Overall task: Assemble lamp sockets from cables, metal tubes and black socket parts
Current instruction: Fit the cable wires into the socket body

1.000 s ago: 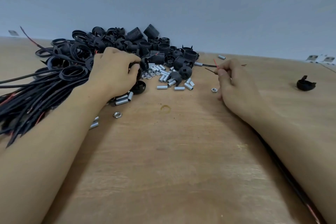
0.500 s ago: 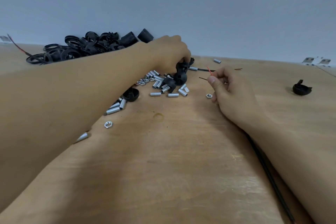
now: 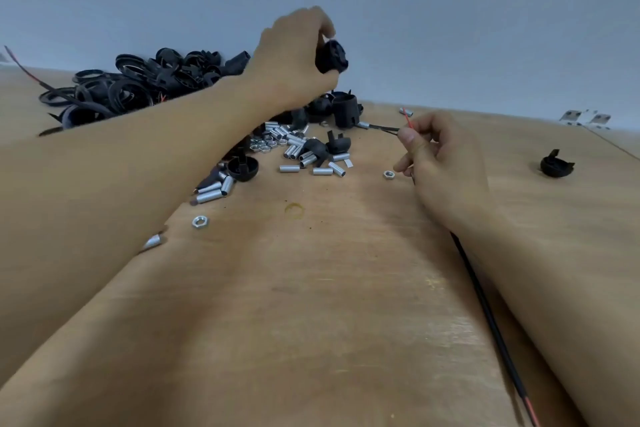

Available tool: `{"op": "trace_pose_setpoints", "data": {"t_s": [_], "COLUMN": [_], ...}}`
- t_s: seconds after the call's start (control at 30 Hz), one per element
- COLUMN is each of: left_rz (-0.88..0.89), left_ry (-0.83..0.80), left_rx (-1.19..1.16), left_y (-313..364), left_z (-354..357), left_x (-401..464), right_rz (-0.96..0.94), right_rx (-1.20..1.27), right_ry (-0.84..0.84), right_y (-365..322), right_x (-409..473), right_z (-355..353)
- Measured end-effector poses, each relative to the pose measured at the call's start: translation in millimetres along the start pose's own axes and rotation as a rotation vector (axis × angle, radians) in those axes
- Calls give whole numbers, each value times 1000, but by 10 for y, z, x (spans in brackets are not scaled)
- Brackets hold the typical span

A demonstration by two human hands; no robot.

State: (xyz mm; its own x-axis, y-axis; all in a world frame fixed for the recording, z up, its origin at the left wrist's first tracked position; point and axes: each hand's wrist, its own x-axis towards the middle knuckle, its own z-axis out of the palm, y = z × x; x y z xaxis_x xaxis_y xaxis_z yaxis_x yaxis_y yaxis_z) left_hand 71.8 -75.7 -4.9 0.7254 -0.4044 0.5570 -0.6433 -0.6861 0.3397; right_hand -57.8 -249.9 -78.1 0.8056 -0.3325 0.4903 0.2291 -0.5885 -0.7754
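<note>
The left hand is raised above the bench, forearm stretched forward, its fingers curled round a black socket part. The right hand sits low near the bench, thumb and forefinger pinching thin wire ends.

Bare forearms; left hand, right hand ungloved

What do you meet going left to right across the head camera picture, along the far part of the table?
Heap of black rings → left hand holding a black socket part → right hand pinching the cable end → lone black cap.
</note>
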Motion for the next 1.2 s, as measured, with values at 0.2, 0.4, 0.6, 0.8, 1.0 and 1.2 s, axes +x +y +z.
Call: {"op": "trace_pose_setpoints", "data": {"t_s": [0.2,0.4,0.6,0.8,1.0,1.2], "left_rz": [146,68,112,151,183,184], "left_ry": [61,28,76,58,-25,-69], "left_rx": [-425,-559,-517,-492,-485,-489], "left_y": [262,-54,-37,-50,-4,10], "left_z": [-54,84,162,193,156,172], "left_x": [-1202,-1421,-1337,-1318,-1319,-1307], "right_rz": [-55,-138,-300,-395,-474,-528], "right_rx": [138,229,47,-51,-70,-153], "right_ry": [-40,-207,-234,-193,-202,-222], "right_y": [-191,-426,-435,-417,-493,-561], "right_x": [-100,-268,-326,-326,-376,-416], "right_z": [75,73,78,126,141,165]}}
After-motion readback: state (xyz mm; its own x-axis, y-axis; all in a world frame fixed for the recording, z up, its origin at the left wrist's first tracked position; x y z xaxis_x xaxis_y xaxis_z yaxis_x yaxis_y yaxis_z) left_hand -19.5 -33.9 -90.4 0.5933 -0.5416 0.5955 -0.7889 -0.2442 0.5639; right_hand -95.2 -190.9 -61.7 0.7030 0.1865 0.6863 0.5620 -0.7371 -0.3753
